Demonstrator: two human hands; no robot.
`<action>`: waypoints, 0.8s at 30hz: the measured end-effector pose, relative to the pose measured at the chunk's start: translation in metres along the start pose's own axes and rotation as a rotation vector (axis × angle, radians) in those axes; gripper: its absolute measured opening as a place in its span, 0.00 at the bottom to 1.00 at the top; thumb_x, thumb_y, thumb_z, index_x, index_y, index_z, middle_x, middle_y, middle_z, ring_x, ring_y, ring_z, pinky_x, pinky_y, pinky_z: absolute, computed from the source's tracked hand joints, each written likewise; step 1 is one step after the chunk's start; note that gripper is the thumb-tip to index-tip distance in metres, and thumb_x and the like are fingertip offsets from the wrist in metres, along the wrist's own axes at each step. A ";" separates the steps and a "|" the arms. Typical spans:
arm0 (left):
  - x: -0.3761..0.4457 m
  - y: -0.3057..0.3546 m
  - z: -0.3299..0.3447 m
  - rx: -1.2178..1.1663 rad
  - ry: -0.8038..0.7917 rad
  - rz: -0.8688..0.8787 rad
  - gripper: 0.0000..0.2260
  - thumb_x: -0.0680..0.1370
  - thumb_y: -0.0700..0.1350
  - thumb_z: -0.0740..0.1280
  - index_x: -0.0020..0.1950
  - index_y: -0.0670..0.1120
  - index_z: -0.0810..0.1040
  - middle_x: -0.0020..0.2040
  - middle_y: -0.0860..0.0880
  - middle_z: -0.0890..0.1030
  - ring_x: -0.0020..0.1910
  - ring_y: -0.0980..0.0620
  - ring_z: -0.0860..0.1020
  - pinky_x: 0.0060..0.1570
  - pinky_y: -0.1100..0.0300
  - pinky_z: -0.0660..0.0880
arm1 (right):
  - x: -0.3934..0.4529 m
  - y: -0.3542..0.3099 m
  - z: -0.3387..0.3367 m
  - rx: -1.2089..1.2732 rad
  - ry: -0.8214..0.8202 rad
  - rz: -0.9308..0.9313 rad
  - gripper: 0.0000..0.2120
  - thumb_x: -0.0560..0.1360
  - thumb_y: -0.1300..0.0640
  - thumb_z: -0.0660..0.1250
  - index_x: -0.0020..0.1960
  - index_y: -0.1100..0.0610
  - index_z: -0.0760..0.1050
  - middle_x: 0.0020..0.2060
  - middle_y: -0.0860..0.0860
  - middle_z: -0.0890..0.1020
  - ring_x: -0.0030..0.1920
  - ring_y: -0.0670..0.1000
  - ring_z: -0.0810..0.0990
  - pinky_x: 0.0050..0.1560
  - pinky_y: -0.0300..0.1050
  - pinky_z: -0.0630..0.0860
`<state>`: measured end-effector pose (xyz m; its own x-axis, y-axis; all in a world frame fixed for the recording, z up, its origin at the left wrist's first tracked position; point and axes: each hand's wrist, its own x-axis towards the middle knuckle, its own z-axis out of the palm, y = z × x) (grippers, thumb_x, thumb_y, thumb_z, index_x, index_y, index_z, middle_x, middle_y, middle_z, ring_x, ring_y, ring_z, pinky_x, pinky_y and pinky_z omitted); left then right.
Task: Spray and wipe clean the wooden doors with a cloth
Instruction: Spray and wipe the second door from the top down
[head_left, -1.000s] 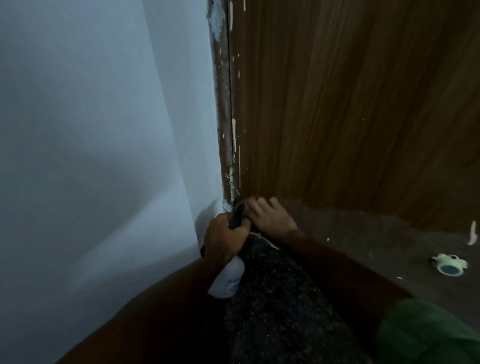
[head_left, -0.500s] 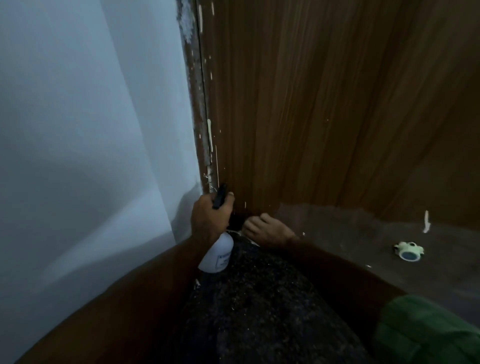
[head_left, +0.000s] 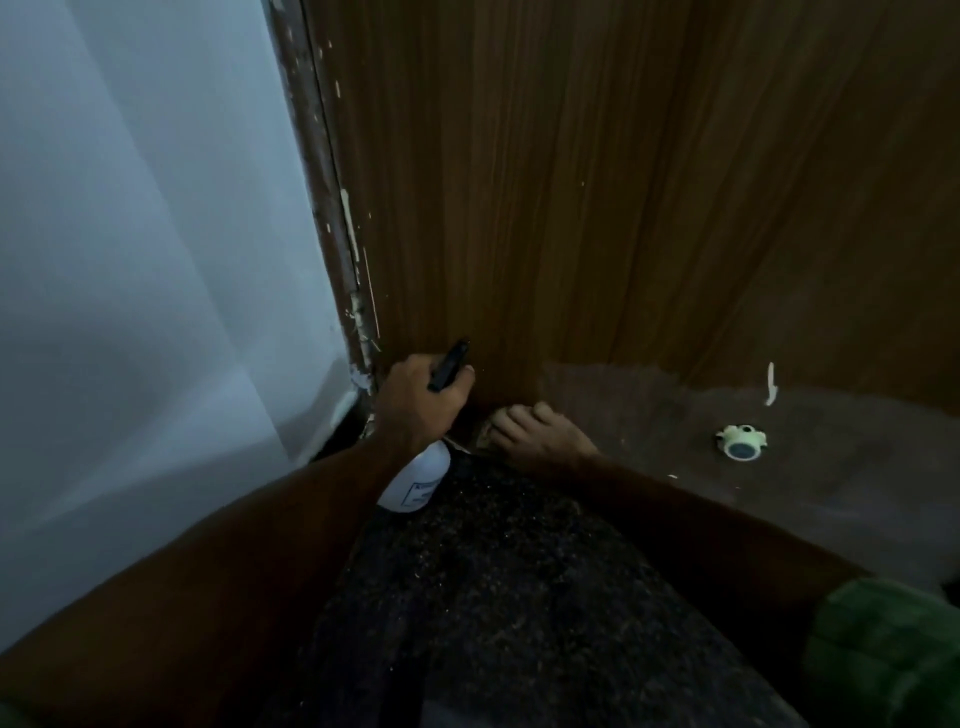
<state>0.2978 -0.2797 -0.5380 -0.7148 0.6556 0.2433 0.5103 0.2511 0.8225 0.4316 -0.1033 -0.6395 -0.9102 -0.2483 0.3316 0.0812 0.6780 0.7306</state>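
Observation:
The brown wooden door (head_left: 571, 182) fills the upper right, flecked with white paint near its left edge. My left hand (head_left: 415, 402) grips a white spray bottle (head_left: 418, 480) by its neck, and the black nozzle (head_left: 449, 364) points at the door's lower left corner. My right hand (head_left: 540, 436) lies low at the foot of the door, its fingers bent over a small pale cloth (head_left: 485, 428). Most of the cloth is hidden under the hand.
A white wall (head_left: 130, 260) stands at the left, meeting the chipped door frame (head_left: 332, 208). On the dark floor (head_left: 649, 410) to the right lies a small pale green round object (head_left: 740, 441). My dark-trousered knee (head_left: 493, 597) fills the bottom centre.
My left hand lifted the bottle higher, so the nozzle now stands against the door. My right hand slid lower and a little right along the door's foot with the cloth.

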 end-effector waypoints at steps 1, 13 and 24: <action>0.001 0.004 0.003 -0.002 -0.014 0.008 0.25 0.75 0.64 0.65 0.36 0.42 0.81 0.31 0.43 0.82 0.29 0.42 0.81 0.35 0.40 0.80 | 0.008 0.006 -0.008 -0.021 0.048 0.052 0.20 0.86 0.58 0.50 0.60 0.52 0.81 0.57 0.51 0.81 0.49 0.54 0.78 0.47 0.51 0.66; -0.004 0.021 0.043 0.082 -0.126 0.068 0.21 0.76 0.62 0.66 0.35 0.45 0.80 0.28 0.49 0.80 0.28 0.45 0.81 0.36 0.42 0.81 | -0.053 0.030 -0.017 0.007 0.019 0.043 0.13 0.85 0.51 0.58 0.61 0.53 0.79 0.57 0.51 0.80 0.49 0.54 0.77 0.48 0.50 0.69; -0.013 0.043 0.080 0.093 -0.216 0.153 0.19 0.77 0.60 0.66 0.37 0.46 0.79 0.32 0.49 0.83 0.29 0.48 0.81 0.34 0.43 0.80 | -0.105 0.052 -0.026 0.014 -0.052 0.037 0.23 0.86 0.58 0.46 0.63 0.51 0.80 0.60 0.51 0.81 0.51 0.54 0.78 0.47 0.50 0.69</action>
<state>0.3675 -0.2199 -0.5467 -0.5127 0.8252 0.2372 0.6534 0.1957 0.7313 0.5413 -0.0602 -0.6211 -0.9265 -0.1865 0.3268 0.1104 0.6955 0.7100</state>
